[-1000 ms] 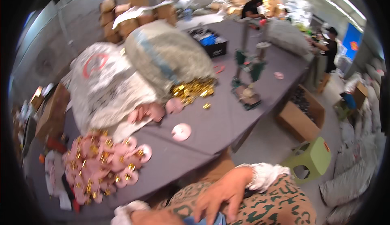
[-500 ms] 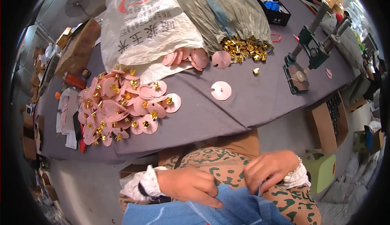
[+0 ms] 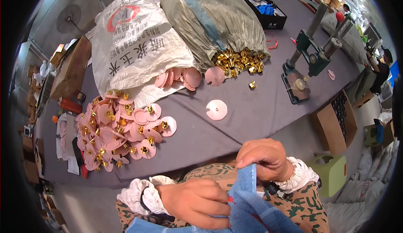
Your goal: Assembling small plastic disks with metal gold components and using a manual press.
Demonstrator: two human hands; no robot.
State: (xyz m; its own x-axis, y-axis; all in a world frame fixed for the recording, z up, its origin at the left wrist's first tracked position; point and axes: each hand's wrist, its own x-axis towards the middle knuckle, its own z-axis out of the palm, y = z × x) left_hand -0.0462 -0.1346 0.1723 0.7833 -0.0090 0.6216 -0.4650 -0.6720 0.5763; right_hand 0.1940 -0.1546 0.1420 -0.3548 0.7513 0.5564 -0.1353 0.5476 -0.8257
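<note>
Both hands climbed higher since half a second ago. My right hand [image 3: 262,159] pinches blue towel [image 3: 247,203] edge over my lap; left hand [image 3: 197,201] clenches it. Keep grips firm, cloth taut.

A blue towel [image 3: 247,205] is lying bunched over the person's lap, below the table edge. Its upper corner is standing pulled up, and a small red mark is showing on it.
</note>
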